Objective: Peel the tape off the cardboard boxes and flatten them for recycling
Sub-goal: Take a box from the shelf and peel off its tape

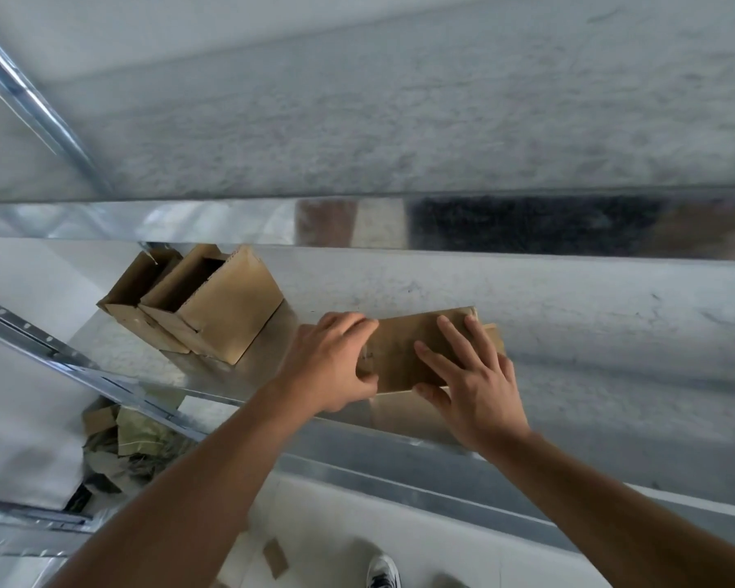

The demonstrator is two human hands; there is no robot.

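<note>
Up at the metal shelf (247, 375) now, with a flattened box (404, 354) lying right of middle on it, close against the back wall (569, 299). Gripped at its left end by the left hand (336, 362), fingers curled over the cardboard and thumb tucked against the near edge. Pinned from above by the right hand (476, 379), fingers straight and spread wide across the top, thumb out by the near edge; no grip there, just a flat press. Near edge of the cardboard roughly level with the shelf's front lip.

Over to the left, well apart from both hands: an open box (226, 320), tipped so its dark mouth faces up and away, and touching it on the far side a second open box (136, 299), tilted the same way. Overhead, a shiny rail (230, 222), badly blurred. Down below the shelf on the left, a heap of cardboard scraps (124, 435). On the pale floor, a loose brown scrap (274, 558) and, just right of it, the toe of a shoe (382, 572).
</note>
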